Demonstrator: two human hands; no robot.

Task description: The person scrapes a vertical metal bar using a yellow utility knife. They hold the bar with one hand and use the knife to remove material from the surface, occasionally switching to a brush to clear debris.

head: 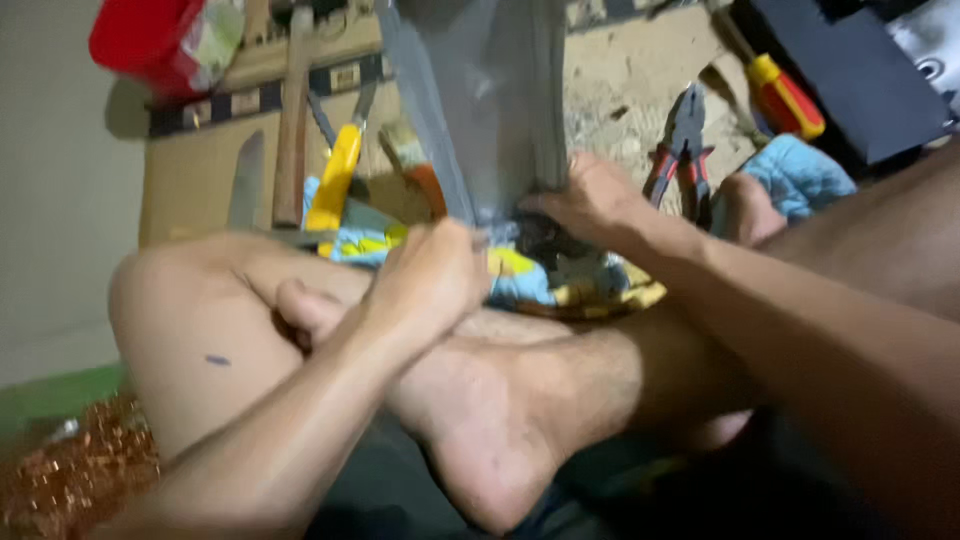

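Note:
A grey, flat metal casing (490,100) stands upright in the middle of the head view, blurred by motion. My right hand (590,200) grips its lower right edge. My left hand (435,275) is closed in a fist at the lower left edge of the casing; whether it holds a tool or the casing itself is hidden. Both hands work above my crossed bare legs (480,400). A colourful cloth (540,280) lies under the casing.
On the cardboard behind lie yellow-handled cutters (335,180), a wooden-handled hammer (292,120), a flat blade (245,180), red-handled pliers (680,150), a red-and-yellow screwdriver (785,95). A red packet (150,40) sits top left, copper wire scraps (70,480) bottom left, a blue cloth (800,175) right.

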